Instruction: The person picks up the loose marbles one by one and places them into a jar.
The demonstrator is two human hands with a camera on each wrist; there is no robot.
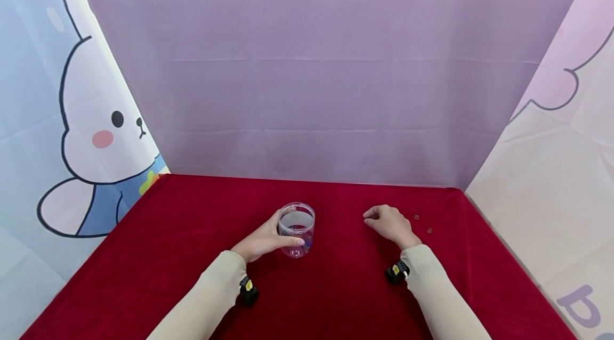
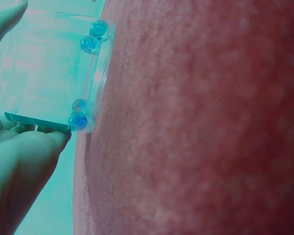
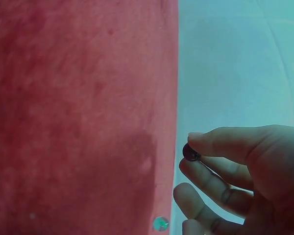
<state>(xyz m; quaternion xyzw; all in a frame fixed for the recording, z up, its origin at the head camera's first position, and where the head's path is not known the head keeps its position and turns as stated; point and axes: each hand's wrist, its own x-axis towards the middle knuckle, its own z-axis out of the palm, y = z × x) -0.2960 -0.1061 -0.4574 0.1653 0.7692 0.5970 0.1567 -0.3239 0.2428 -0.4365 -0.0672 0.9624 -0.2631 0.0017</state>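
Note:
My left hand [image 1: 264, 241] grips a clear plastic jar [image 1: 297, 229], thumb across its near side and fingers behind. The jar has an open top and stands about upright near the middle of the red cloth. Several glass marbles [image 2: 89, 44] lie at its bottom in the left wrist view. To the right of the jar, my right hand [image 1: 390, 224] pinches a dark marble [image 3: 190, 152] between thumb and fingertips, above the cloth. That marble is hard to make out in the head view.
Two small clear marbles [image 1: 429, 231] lie on the red cloth [image 1: 345, 297] to the right of my right hand. A purple cloth backdrop [image 1: 307, 73] rises behind the table, with printed cloth panels [image 1: 551, 180] at both sides. Each wrist wears a small black camera [image 1: 397, 272].

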